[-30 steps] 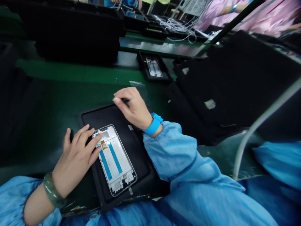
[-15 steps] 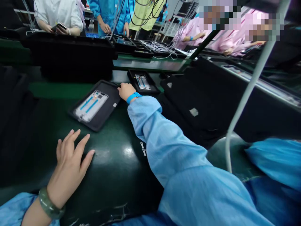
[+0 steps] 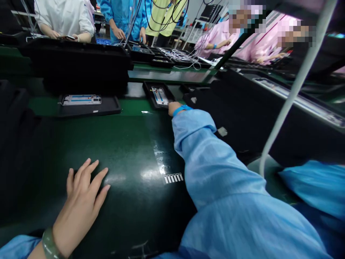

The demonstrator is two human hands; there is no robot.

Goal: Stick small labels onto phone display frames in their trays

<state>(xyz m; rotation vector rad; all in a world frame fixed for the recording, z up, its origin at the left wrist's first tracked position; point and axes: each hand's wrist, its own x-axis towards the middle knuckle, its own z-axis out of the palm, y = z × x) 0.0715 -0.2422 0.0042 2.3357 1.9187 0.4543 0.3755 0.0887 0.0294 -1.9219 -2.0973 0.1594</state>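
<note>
Seen from the person's head, a dark green surface [image 3: 126, 144] stretches away, with both of the person's arms reaching across it. The left hand [image 3: 81, 201] lies flat and open on the near left of the surface, fingers spread and empty, with a green bangle [image 3: 50, 244] on its wrist. The right hand [image 3: 175, 108] reaches far out in a blue sleeve [image 3: 215, 158], with a blue wristband [image 3: 182, 110] at the wrist. It sits at the near corner of the far tray [image 3: 147, 90], touching it or just beside it. Its fingers are hidden, so I cannot tell whether they are spread or closed. That black tray holds one far frame [image 3: 160, 95], a pale phone frame with blue strips. A second black tray, the left tray [image 3: 88, 109], lies well to the left and holds one left frame [image 3: 81, 100] of the same kind. That makes two trays and two frames. A short row of small white tags [image 3: 173, 177] lies on the surface near the sleeve, too small to count exactly. A pale tube [image 3: 296, 97] runs down the right side. Five co-workers [image 3: 118, 18] stand beyond, near tangled cables [image 3: 183, 54]. A careless move of the right hand or sleeve could nudge the far tray and shift or scratch its frame.
</note>
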